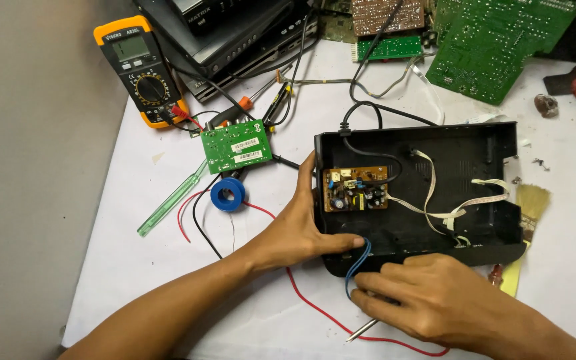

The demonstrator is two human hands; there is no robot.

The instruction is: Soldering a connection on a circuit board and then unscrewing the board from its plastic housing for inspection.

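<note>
Black plastic case [481, 143]: light, rigid, shallow. Left hand [298, 230] clasped its near-left corner wall; right hand [435, 300] pinched a limp blue wire [361, 260] beside that grip. Best held by walls.

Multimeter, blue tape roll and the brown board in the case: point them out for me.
Multimeter [143, 70]: head view, on its dial.
Blue tape roll [227, 195]: head view, on the roll's ring.
Brown board [355, 189]: head view, on the board's middle, inside the black case [475, 160].
</note>
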